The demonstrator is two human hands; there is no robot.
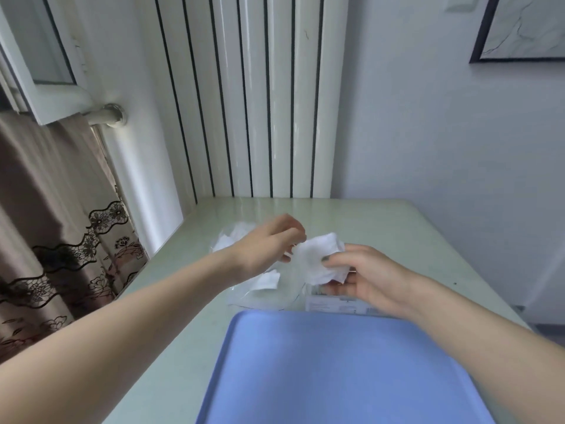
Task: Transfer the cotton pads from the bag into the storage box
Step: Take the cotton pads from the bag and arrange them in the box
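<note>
1. I am mid-transfer: my right hand [371, 278] holds a bunch of white cotton pads [321, 258] above the counter [412, 240], thumb on top and fingers [345, 281] curled underneath, so the bunch is pinched between them.

2. My left hand [266, 244] is at the left edge of the same bunch. Its fingertips are bent toward the pads and seem to touch or pluck at them, but I cannot tell for sure whether they have hold of anything.

3. The clear bag [260, 289] lies flat on the counter under and between my hands. A few loose pads [266, 281] still show inside or on it, with more white behind my left wrist.

4. The storage box [333, 304] looks like the clear container just below my right hand, beyond the far edge of the blue tray [336, 377]. My palm covers most of it, so I cannot tell how full it is.

5. I judge the step in hand to be gathering and tidying this bunch before it goes into the box.

6. The next move calls for lowering my right hand straight down over the box opening, keeping the pads squeezed together so none slip out, then relaxing the fingers inside the walls.

7. After that the left hand should return to the bag for the pads that remain.
</note>
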